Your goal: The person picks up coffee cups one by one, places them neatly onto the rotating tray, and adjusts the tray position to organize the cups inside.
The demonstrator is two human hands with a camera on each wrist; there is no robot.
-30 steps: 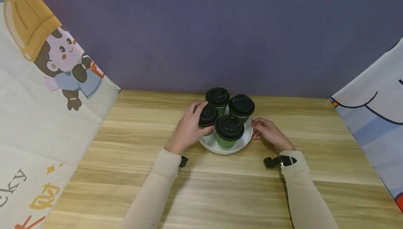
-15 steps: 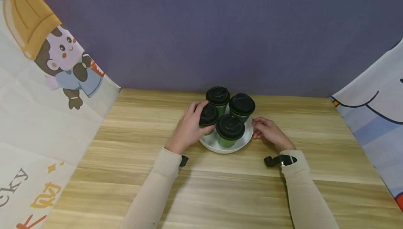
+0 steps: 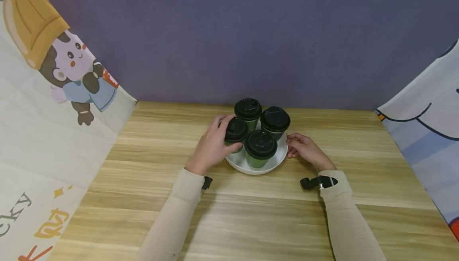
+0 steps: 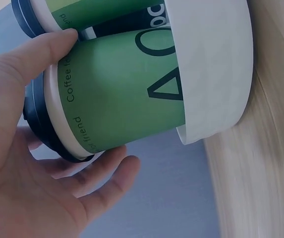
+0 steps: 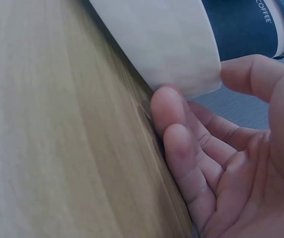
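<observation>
In bowl [image 3: 276,161], left hand [image 3: 211,147] tipped cup [image 3: 235,132] slightly leftward vs. before.

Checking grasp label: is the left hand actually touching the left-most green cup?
Touching. The left wrist view shows the left hand with thumb and fingers wrapped round the green cup just under its black lid.

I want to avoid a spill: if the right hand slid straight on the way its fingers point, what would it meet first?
The right hand points left at the white bowl, its fingertips apparently already at the rim.
</observation>
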